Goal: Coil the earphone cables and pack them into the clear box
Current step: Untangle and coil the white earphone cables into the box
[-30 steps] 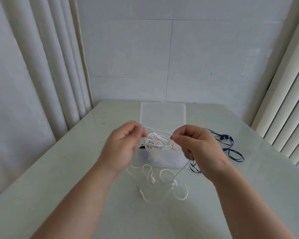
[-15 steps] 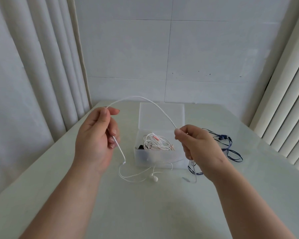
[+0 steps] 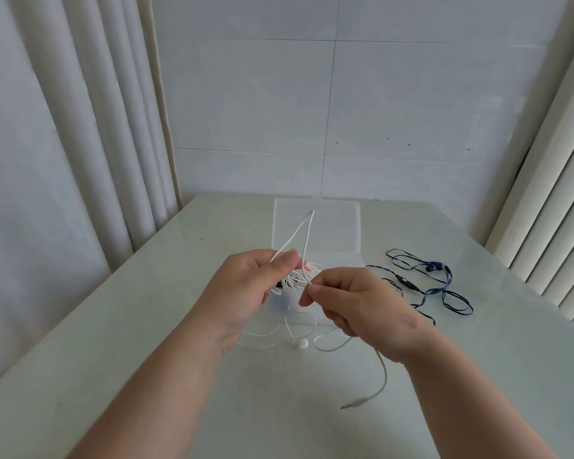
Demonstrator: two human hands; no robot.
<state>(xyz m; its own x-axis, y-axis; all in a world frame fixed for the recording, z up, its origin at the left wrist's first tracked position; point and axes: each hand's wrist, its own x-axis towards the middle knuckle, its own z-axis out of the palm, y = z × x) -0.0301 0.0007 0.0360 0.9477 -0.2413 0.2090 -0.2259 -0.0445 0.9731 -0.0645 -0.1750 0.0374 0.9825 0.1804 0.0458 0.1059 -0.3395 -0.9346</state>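
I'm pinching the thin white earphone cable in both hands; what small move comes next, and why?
Probably pass the strand in the right hand to the left hand as another loop: one fold of the thin white earphone cable stands above the left hand, while its earbud and plug lie loose.

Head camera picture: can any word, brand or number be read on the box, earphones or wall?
No text can be read.
The clear box, the white earphone cable and the dark blue earphones show no lettering.
The dark specks on the wall are marks, not letters.

two hands [image 3: 246,289] [image 3: 358,309], one clear box [image 3: 338,233], two loose cables [image 3: 383,369] [image 3: 408,283]
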